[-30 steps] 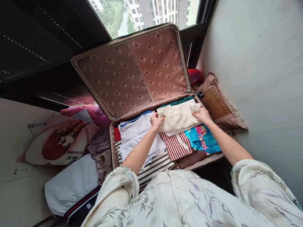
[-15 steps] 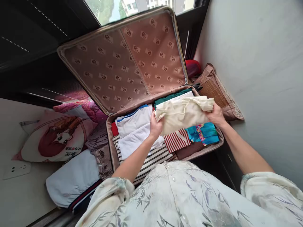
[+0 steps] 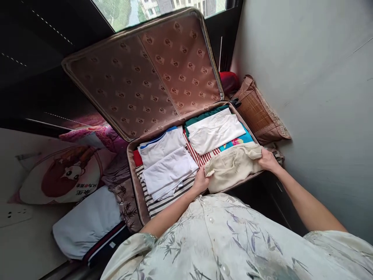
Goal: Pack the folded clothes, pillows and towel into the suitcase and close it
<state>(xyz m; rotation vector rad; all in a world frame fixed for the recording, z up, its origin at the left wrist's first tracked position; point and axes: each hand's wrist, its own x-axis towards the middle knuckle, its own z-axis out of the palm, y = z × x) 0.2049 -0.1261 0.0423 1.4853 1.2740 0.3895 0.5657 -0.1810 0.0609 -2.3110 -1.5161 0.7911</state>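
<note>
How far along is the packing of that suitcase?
Much looks done: the open suitcase already holds folded white shirts, a white top and striped pieces. In hand: the left hand and right hand grip a cream garment at the near edge. Left: laying it flat; the lid is up.

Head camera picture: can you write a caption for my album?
Both hands, left and right, hold a cream top at the open suitcase's near edge.
</note>
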